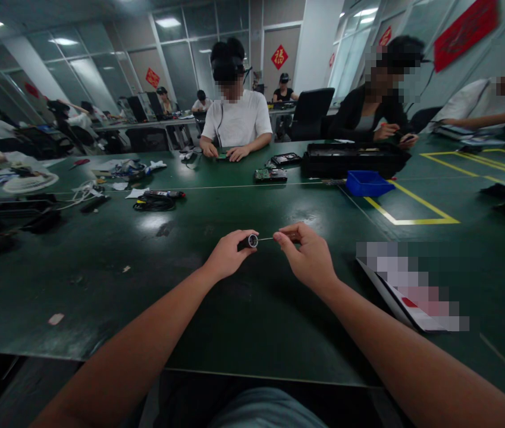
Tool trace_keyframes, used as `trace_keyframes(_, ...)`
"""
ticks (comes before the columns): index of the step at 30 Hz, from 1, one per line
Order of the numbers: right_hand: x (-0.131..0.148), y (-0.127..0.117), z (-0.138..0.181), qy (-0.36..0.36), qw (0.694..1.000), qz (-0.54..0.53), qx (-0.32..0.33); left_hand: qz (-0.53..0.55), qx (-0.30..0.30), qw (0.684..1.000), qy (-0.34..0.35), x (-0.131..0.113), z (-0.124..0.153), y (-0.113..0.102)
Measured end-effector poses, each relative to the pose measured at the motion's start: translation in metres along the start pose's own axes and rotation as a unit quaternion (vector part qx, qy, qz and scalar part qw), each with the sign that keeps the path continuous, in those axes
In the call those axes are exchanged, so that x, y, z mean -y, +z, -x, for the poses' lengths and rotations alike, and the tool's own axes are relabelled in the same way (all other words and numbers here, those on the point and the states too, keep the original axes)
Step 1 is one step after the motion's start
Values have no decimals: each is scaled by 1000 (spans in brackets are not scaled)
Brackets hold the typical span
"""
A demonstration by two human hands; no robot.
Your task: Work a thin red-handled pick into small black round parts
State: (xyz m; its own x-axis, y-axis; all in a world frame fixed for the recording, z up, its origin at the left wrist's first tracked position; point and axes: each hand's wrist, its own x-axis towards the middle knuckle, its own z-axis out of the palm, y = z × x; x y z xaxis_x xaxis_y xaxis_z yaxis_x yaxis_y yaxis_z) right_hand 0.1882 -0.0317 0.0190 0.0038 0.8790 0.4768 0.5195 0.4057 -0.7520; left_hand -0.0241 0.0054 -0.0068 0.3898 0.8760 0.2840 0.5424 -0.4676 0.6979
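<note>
My left hand (225,257) is closed around a short black cylinder (244,242) with a silver-rimmed round end that faces me. From that end a thin metal rod (265,239) reaches across to my right hand (309,257). The thumb and fingers of my right hand pinch the far end of the rod. Whether the rod enters the cylinder or only meets its rim, I cannot tell. Both hands are held above the green table (243,321), near its middle.
A tablet-like thing (390,297) lies to the right, its top blurred. Farther off are a blue bin (368,183), a long black casing (354,159), a circuit board (270,175) and a coiled black cable (156,202). A person in white (237,119) works opposite.
</note>
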Motion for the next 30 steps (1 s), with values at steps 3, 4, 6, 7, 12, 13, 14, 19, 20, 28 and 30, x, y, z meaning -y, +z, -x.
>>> trace_keyframes(3, 0, 0, 0, -31, 999, -14, 23, -2, -2, 1000, -3, 2, 0, 0)
trace_keyframes(4, 0, -1, 0, -39, 999, -18, 33, -2, -4, 1000, -2, 3, 0, 0)
trace_keyframes(6, 1, -1, 0, -48, 997, -27, 51, -1, -6, 1000, 1, 5, 0, 0)
trace_keyframes(7, 2, -2, 0, -47, 997, -31, 57, 0, -6, 1000, 4, 5, 0, 0)
trace_keyframes(12, 3, -2, 1, 6, 998, -8, 60, -1, -2, 1000, 5, 4, 0, 0)
trace_keyframes(13, 3, -1, 0, 14, 998, 1, 55, -3, 0, 1000, 3, 3, 0, 0)
trace_keyframes(14, 3, -1, 0, 18, 999, 7, 51, -4, 1, 1000, 1, 1, 0, -1)
trace_keyframes(19, 0, 0, 2, 0, 999, -9, 50, -4, 5, 1000, -9, -3, 0, -1)
trace_keyframes(20, -1, 1, 2, -1, 998, -24, 50, -5, 6, 1000, -8, -3, 0, -1)
trace_keyframes(28, -9, 10, 0, 85, 974, -208, -15, 8, -14, 1000, 0, -1, 1, 0)
trace_keyframes(30, -13, 12, -2, 117, 956, -265, -42, 13, -21, 1000, 15, -4, 1, -2)
